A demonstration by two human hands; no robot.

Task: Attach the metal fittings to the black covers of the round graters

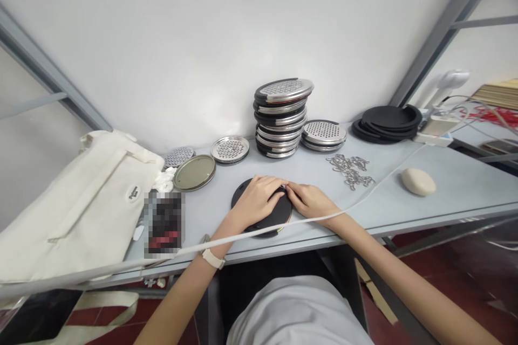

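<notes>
A black round disc point(265, 222) lies on the table in front of me, with thin coloured edges showing along its right side. My left hand point(259, 199) rests across its top and holds it, the fingers reaching to the upper right rim and the thumb bent in beside them. At that same rim my right hand point(309, 202) is closed, its fingertips meeting those of the left. A small shiny bit shows between the fingertips, too small to name. Right of the hands lies a loose pile of small metal clasps point(351, 170).
Behind stands a tall stack of round graters point(281, 124), with a lower grater stack point(324, 135) beside it. Black round holders point(388, 121) lie at the back right. A white cable point(243, 234) crosses before my arms. A cream bag point(93, 194) leans left; a pale oval object point(418, 181) lies right.
</notes>
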